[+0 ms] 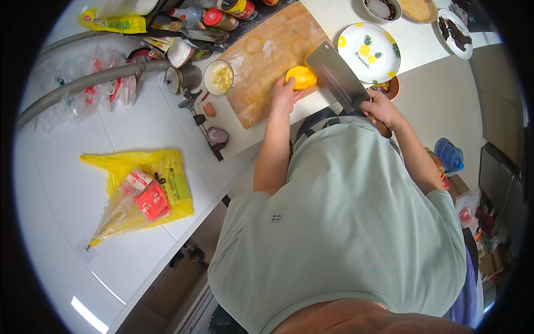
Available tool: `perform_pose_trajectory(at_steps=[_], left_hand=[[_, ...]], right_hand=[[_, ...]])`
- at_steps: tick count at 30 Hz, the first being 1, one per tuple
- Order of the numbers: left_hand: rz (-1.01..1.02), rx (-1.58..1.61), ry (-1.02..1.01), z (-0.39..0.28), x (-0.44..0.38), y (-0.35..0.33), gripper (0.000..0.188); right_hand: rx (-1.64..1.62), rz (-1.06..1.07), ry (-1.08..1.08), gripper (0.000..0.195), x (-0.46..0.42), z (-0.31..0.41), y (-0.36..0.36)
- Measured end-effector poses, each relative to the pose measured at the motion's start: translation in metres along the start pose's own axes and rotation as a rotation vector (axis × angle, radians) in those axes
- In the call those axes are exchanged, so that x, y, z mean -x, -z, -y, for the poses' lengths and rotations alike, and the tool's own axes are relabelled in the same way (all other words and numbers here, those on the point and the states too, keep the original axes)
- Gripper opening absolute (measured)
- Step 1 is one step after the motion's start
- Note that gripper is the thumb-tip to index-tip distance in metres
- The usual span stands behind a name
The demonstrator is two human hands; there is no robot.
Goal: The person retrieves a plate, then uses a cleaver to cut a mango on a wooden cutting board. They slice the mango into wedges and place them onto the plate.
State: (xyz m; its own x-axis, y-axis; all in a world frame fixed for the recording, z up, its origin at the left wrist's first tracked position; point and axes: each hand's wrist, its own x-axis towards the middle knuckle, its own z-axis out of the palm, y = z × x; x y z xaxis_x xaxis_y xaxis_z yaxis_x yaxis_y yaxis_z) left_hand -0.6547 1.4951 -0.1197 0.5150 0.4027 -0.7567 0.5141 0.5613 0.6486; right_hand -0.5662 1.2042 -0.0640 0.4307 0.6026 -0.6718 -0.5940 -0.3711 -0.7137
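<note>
My left hand holds a yellow bell pepper against the front part of a floured wooden cutting board. Its thumb rests on the pepper's near side. In my right hand is the wooden handle of a Chinese cleaver. The broad steel blade slants up and left, its far end just right of the pepper. Another bit of yellow shows beside the blade, mostly hidden by it. A white plate with a pineapple print lies just right of the cleaver.
Left of the board are a bowl of pale chopped pieces, a cut red onion and a peeler. Bottles and jars crowd the back. A brown bowl of scraps sits below the plate's edge. Farther right is a plate of dark strips.
</note>
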Motion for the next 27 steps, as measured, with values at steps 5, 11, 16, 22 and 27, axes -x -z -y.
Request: perform_pose_trajectory(at_steps=[5, 11, 16, 22, 27], left_hand=[[-0.003, 0.005, 0.013, 0.003, 0.0, 0.003, 0.046], [0.006, -0.126, -0.098, 0.003, 0.011, 0.001, 0.054], [0.078, -0.533, -0.227, 0.003, 0.009, 0.005, 0.052], [0.078, -0.356, -0.218, 0.004, 0.009, 0.008, 0.051], [0.077, -0.304, -0.222, 0.003, 0.01, 0.009, 0.053]], right_hand=[[-0.101, 0.002, -0.053, 0.006, -0.006, -0.007, -0.003], [-0.104, 0.019, -0.079, 0.004, -0.012, -0.012, -0.006], [-0.153, 0.012, -0.082, 0.004, -0.014, -0.009, -0.01], [-0.148, 0.015, -0.055, 0.004, -0.023, -0.016, -0.012], [-0.158, 0.039, -0.081, 0.005, -0.03, -0.017, -0.013]])
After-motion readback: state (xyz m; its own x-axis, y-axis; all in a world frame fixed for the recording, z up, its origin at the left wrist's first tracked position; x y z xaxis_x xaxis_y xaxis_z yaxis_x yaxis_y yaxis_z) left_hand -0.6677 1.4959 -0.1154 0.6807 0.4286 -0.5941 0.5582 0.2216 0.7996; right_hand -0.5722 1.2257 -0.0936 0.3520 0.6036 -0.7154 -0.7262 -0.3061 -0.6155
